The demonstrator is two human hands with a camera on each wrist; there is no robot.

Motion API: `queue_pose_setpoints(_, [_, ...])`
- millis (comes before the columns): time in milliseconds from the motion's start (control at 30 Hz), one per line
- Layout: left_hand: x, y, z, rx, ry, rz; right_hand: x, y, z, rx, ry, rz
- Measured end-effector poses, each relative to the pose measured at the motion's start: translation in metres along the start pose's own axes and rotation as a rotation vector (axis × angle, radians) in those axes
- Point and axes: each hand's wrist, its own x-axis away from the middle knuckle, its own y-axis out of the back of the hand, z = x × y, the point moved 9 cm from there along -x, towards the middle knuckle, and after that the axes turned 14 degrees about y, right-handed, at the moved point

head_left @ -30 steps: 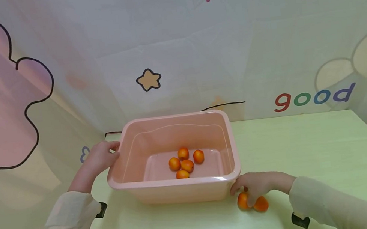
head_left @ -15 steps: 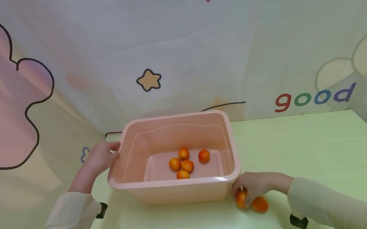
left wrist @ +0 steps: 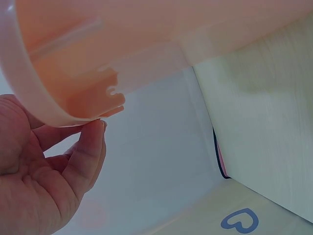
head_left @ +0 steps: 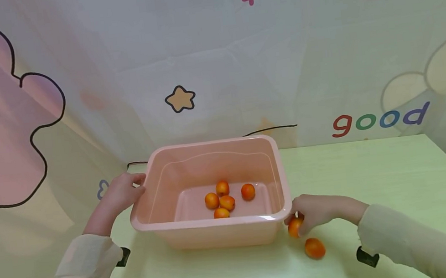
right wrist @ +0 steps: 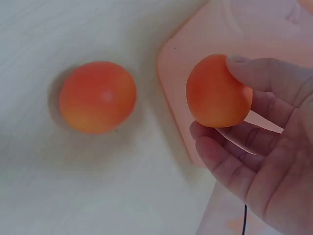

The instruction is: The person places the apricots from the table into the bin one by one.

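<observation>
A pink plastic basin (head_left: 212, 223) stands on the table with several orange-red apricots (head_left: 248, 192) on its floor. My left hand (head_left: 123, 190) grips its left rim; in the left wrist view the fingers (left wrist: 89, 152) curl up under the lip. By the basin's front right corner, my right hand (head_left: 315, 211) pinches an apricot (right wrist: 215, 93) between thumb and fingertips. The held fruit is outside the basin, a little below rim height in the head view. Another apricot (head_left: 315, 248) lies on the table just in front of that hand.
The pale green table (head_left: 377, 185) extends to the right of the basin. A printed cloth (head_left: 216, 75) hangs behind and along the sides, close to the basin's back. Dark wrist straps (head_left: 367, 257) show under both sleeves.
My right hand has picked up one of the two table apricots and raised it away from the other. An apricot inside the basin has rolled right. The left hand keeps its place.
</observation>
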Motion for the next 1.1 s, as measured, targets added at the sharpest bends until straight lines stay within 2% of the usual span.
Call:
queue_pose_setpoints(200, [0.001,0.0,-0.001,0.002,-0.011,-0.006,0.01,0.019,0.004,0.052,-0.062,-0.008])
queue_pose_setpoints(567, [0.002,0.001,-0.002,0.012,-0.001,-0.004,0.029,0.063,0.026,0.165,-0.074,-0.049])
queue_pose_setpoints(933, [0.002,0.001,-0.001,0.017,-0.001,0.004,0.036,0.101,0.051,0.215,-0.05,-0.128])
queue_pose_setpoints(1100, [0.003,0.002,-0.001,0.015,-0.007,0.002,0.032,0.115,0.064,0.235,0.004,-0.16])
